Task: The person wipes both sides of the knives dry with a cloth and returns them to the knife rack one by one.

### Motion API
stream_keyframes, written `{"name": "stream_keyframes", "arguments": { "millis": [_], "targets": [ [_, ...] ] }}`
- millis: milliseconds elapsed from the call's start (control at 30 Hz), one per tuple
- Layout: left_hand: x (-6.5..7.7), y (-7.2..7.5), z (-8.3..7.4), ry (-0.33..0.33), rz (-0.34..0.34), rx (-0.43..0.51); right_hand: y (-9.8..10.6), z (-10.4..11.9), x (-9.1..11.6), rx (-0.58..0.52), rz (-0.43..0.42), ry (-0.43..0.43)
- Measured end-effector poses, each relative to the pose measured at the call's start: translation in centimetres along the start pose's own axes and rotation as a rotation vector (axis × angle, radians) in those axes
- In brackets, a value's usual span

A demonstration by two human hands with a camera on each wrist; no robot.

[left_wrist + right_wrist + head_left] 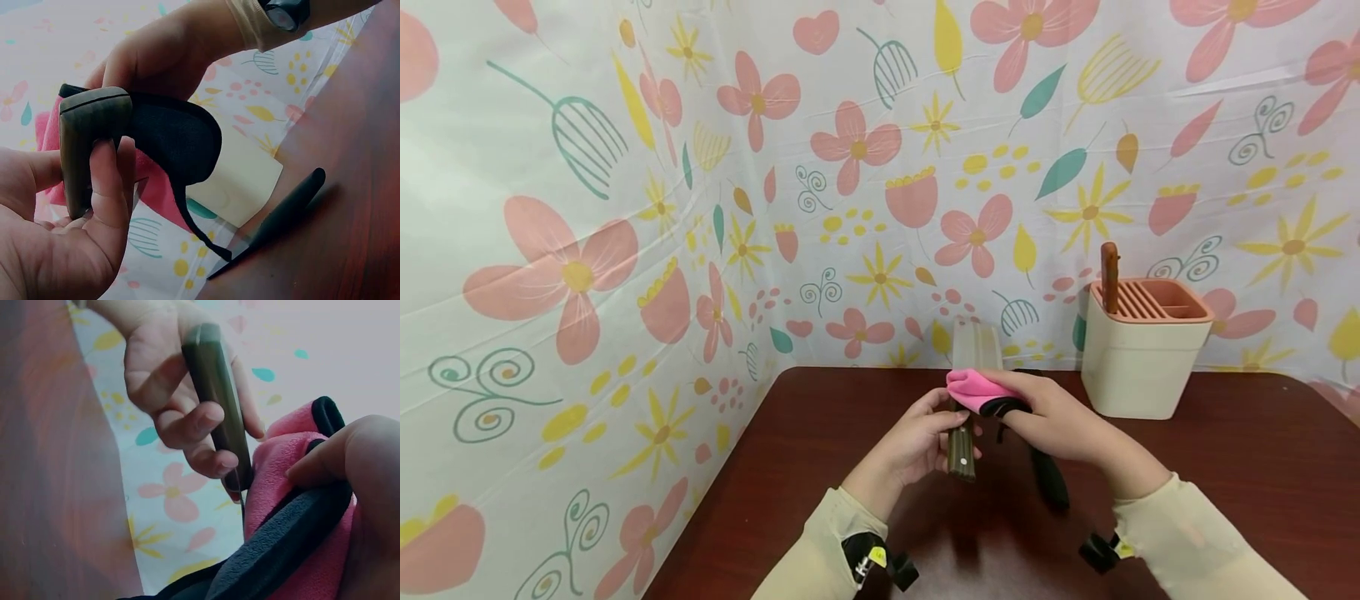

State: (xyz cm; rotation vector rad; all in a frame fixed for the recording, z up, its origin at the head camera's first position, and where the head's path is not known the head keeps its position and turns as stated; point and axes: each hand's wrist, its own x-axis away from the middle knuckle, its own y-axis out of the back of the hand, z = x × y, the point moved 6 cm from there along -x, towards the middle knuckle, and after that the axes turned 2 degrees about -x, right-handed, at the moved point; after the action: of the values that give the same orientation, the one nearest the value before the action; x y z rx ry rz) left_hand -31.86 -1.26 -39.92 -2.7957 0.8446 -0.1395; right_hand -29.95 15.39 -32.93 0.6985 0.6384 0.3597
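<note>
In the head view my left hand (913,437) grips the brown handle of a broad-bladed cleaver (962,454), with its pale blade (976,343) pointing away toward the wall. My right hand (1060,417) holds a folded pink cloth with black trim (973,389) against the cleaver where blade meets handle. The cloth covers that part of the blade. A black strap-like edge of the cloth (203,234) hangs down in the left wrist view. The right wrist view shows the left fingers curled around the handle (219,400), close beside the cloth.
A black-handled knife (1048,479) lies on the dark red-brown table (820,500), below the right hand. At the back right stands a cream knife holder (1138,375) with a pink slotted top and one brown-handled knife (1109,279) in it. A flowered curtain borders the table.
</note>
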Motion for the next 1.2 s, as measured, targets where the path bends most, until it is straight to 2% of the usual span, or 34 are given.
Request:
{"name": "stream_keyframes", "arguments": {
  "millis": [200, 433, 567, 700, 933, 1200],
  "targets": [
    [-0.2, -0.1, 0.3, -0.003, -0.022, 0.023, -0.1, -0.3, 0.9, -0.075, -0.063, -0.001],
    [-0.4, -0.2, 0.4, -0.026, -0.004, 0.079, 0.5, -0.3, 1.5, -0.125, -0.107, -0.037],
    [-0.6, -0.1, 0.5, -0.038, -0.02, 0.093, 1.0, -0.2, 1.8, -0.083, -0.154, -0.038],
    [-0.8, -0.1, 0.8, -0.06, -0.04, 0.112, 0.7, 0.4, 2.0, -0.055, -0.185, 0.005],
    [-1.1, -0.6, 1.2, -0.117, -0.088, 0.134, -1.5, 2.3, 1.5, 0.174, -0.256, 0.138],
    [-0.9, -0.5, 1.5, -0.082, -0.182, 0.145, -3.1, 2.5, 1.4, 0.229, -0.257, 0.135]
  ]
}}
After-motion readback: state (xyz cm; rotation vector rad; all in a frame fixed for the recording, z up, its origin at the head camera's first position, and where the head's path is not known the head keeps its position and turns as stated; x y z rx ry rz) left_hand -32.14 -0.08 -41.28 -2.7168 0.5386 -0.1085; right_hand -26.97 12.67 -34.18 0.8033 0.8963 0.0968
